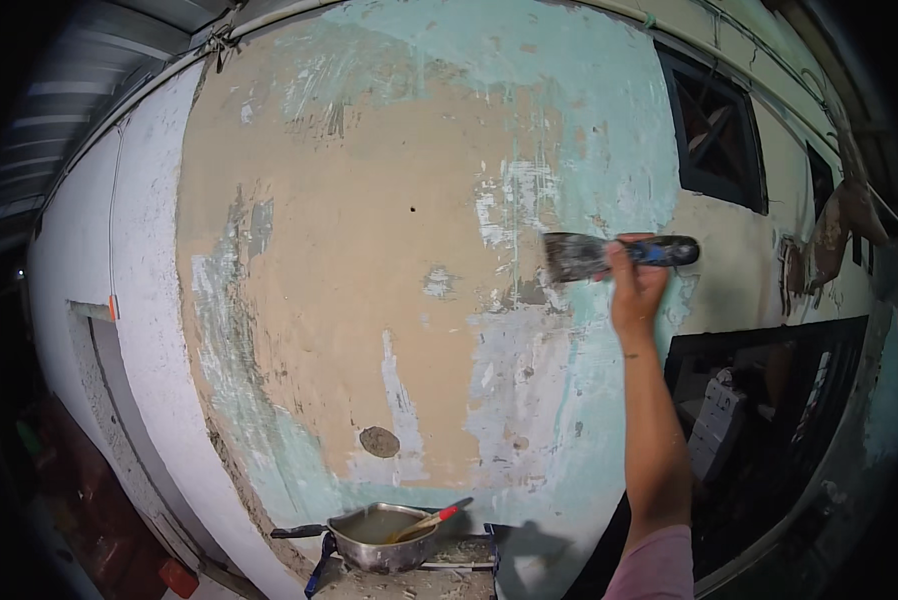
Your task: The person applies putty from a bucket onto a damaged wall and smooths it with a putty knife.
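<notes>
My right hand (634, 285) is raised in front of the wall at the right, its fingers closed around the dark handle of a wide putty knife (577, 258). The blade points left and is smeared with pale residue. It lies over a patchy part of the wall; whether its edge touches the surface I cannot tell. The wall (349, 260) shows bare beige plaster, with turquoise paint and grey-white patches around it. My left hand is out of the picture.
Below, a metal saucepan (384, 548) of cloudy liquid stands on a debris-strewn platform (449, 582). A brush (429, 522) with a red-marked handle leans in it. Dark-framed windows (714, 130) are at the right, a doorway (134, 400) at the left.
</notes>
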Demonstrator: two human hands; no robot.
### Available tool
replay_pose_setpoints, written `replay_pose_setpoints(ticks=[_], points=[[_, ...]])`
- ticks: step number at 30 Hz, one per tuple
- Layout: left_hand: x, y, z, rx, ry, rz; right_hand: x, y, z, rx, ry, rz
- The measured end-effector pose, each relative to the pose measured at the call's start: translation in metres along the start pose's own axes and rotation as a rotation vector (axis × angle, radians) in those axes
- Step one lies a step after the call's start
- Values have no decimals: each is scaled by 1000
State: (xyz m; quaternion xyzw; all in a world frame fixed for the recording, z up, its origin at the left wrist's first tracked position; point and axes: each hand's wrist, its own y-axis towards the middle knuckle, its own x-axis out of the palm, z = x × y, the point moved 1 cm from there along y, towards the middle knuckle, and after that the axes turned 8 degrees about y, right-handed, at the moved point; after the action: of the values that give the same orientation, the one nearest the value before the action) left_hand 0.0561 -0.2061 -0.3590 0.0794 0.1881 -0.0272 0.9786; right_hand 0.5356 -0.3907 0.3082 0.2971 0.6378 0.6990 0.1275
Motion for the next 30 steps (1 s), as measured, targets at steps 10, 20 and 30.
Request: replay_pose_setpoints(ticks=[10,20,30], points=[[-10,3,54,-115,-323,61,-26,-11,5,5,-19,196],[-24,-24,112,-18,315,35,-10,-26,12,-41,14,293],[-17,-11,85,-113,52,0,10,-46,13,-107,55,306]])
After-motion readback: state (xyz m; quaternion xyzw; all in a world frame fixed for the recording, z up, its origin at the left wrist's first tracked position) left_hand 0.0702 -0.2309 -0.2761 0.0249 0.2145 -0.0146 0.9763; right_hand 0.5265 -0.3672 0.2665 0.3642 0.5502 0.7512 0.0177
